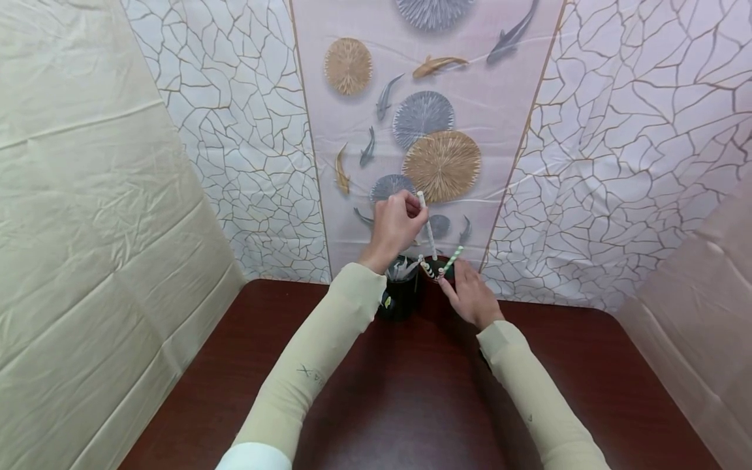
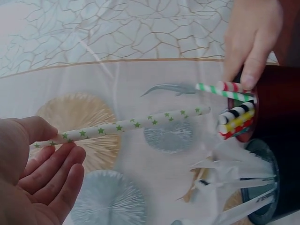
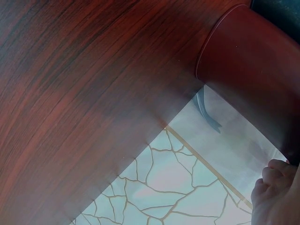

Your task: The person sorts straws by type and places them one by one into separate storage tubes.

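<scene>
A person's left hand [image 1: 395, 225], raised above the two cups at the back of a dark wooden table [image 1: 411, 391], pinches the top of a star straw [image 2: 122, 125] between thumb and fingers, its lower end hanging just over the brown cup [image 2: 269, 103]. Directly below that hand stands a black cup [image 1: 399, 297] stuffed with paper-wrapped straws [image 2: 234, 173]. Touching it on its right is the brown cup, holding striped straws [image 2: 236, 119] in black, yellow and red. The right hand [image 1: 472, 297] rests against the far side of the brown cup, fingers around its rim, one fingertip pressing a green straw [image 2: 220, 90] that leans out over the edge; the right wrist view shows only the cup's wall [image 3: 248, 70] and curled fingertips [image 3: 274, 187] beside it, so the grip is read from the other two views.

The step appears to be sorting: a loose straw is being carried across to join the striped ones, and it has not yet gone in. The next move would call for lowering the star straw's tip squarely into the brown cup's mouth, past the straws already crowding it, while the right hand steadies the cup. Behind both hands hangs a backdrop [image 1: 423, 117] of fish and lily pads.
</scene>
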Demonstrator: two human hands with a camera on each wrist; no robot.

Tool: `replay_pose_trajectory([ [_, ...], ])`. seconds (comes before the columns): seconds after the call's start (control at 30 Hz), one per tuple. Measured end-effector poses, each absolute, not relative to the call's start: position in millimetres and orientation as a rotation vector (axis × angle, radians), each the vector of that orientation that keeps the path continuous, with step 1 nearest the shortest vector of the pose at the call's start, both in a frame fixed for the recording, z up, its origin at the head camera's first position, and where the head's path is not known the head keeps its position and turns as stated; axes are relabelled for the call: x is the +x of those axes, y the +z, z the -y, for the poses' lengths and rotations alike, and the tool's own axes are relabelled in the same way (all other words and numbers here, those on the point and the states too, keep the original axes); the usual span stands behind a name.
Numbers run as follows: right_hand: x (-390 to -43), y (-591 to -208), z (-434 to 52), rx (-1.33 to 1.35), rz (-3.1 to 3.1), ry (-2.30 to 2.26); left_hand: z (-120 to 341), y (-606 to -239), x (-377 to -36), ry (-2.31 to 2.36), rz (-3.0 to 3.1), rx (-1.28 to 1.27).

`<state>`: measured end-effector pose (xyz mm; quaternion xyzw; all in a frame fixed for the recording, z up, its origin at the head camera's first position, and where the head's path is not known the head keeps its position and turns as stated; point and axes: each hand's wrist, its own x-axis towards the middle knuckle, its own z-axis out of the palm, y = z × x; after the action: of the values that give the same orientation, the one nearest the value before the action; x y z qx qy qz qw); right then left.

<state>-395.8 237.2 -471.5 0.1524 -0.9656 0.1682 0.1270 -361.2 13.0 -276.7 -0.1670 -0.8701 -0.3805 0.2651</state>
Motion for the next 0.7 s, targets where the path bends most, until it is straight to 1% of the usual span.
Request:
replay_pose_trajectory([
  [0.33, -390, -469, -232, 0.419, 2.847, 0.501, -22, -303, -372, -0.979, 2.388, -0.423],
  [0.5, -389, -468, -230, 0.416, 2.866, 0.509, -25, -314, -376, -0.855, 2.485, -0.444],
  [0.7, -390, -468, -229, 0.425, 2.837, 0.520, -21, -317, -374, -0.830, 2.513, -0.497],
])
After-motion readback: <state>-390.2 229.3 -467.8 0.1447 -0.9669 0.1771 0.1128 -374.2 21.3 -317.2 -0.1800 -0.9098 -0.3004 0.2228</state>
